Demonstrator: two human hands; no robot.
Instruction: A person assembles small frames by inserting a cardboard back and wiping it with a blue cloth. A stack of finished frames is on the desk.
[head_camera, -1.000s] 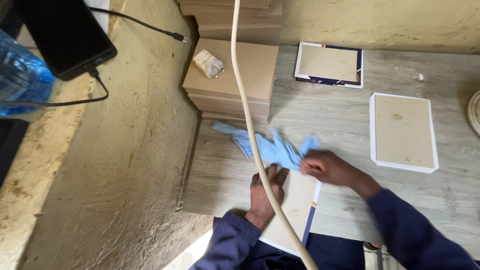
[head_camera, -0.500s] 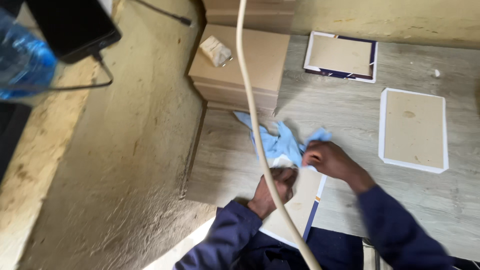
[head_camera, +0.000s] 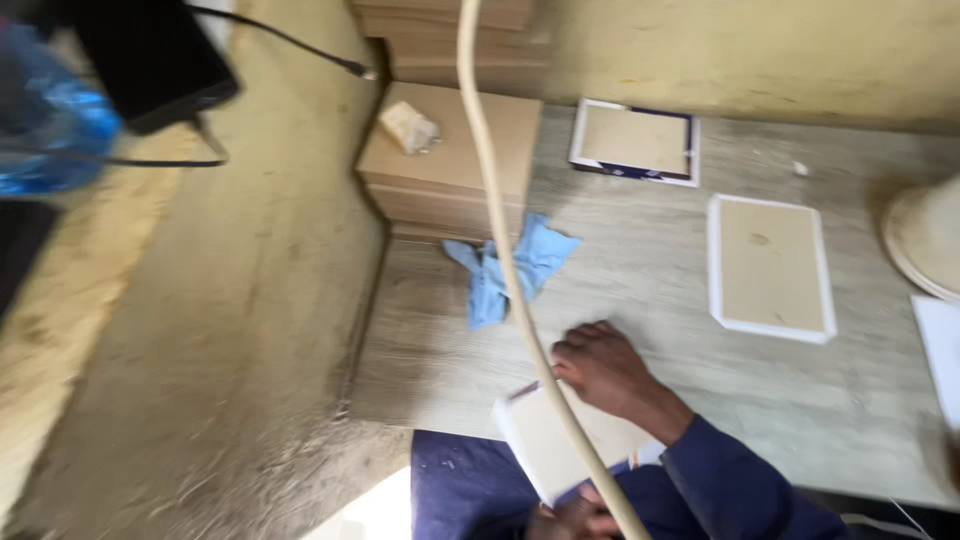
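At the near edge of the table (head_camera: 640, 290), the head view shows a white picture frame (head_camera: 545, 440), tilted, its lower end over the lap. The right hand (head_camera: 600, 368) curls over its top edge; the left hand (head_camera: 575, 518) grips below. It looks light, rigid and flat, probably best held by its edges. A soft, crumpled blue cloth (head_camera: 515, 265) lies beyond.

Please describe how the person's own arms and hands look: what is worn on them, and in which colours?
Both hands are bare, without gloves. The right hand comes out of a long dark navy blue sleeve that covers the arm to the wrist. Only part of the left hand shows at the bottom edge. No watch or ring is visible.
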